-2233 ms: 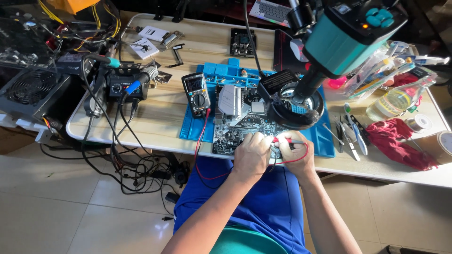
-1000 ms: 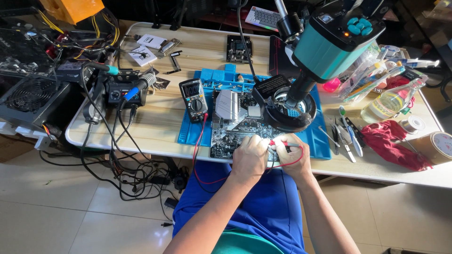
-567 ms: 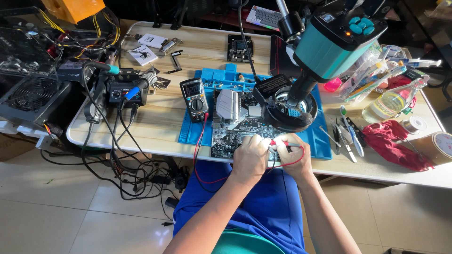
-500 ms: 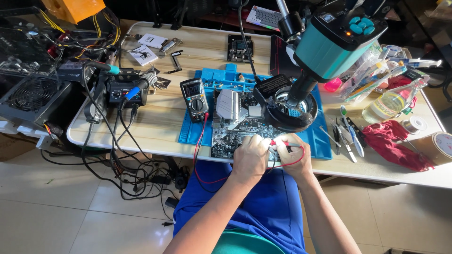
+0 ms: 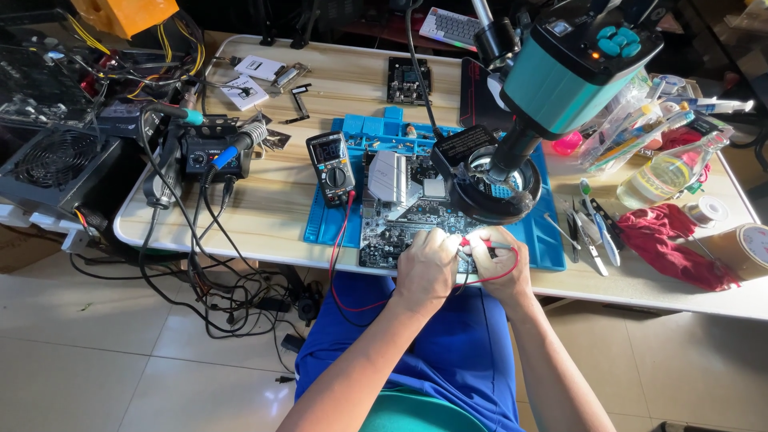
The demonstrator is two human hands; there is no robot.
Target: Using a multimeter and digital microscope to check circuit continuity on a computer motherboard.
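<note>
A dark circuit board (image 5: 400, 216) with a silver heatsink lies on a blue work mat (image 5: 328, 228) at the table's near edge. My left hand (image 5: 426, 268) rests on the board's front right corner, fingers curled around a thin probe. My right hand (image 5: 496, 260) sits beside it, pinching a red-tipped probe (image 5: 474, 240) whose red lead loops back to the multimeter (image 5: 332, 168). The two hands nearly touch. A teal microscope head with its ring light (image 5: 496, 188) hangs just above and behind them.
A soldering station (image 5: 212, 156) and tangled cables occupy the left side, next to a power supply fan (image 5: 56, 160). Tweezers and pliers (image 5: 588, 232), a red cloth (image 5: 668, 244), a clear bottle (image 5: 660, 176) and tape rolls lie to the right. A small board (image 5: 408, 80) sits far back.
Both hands stay on the board's front corner with only tiny shifts of the probes. The view has drifted slightly.
</note>
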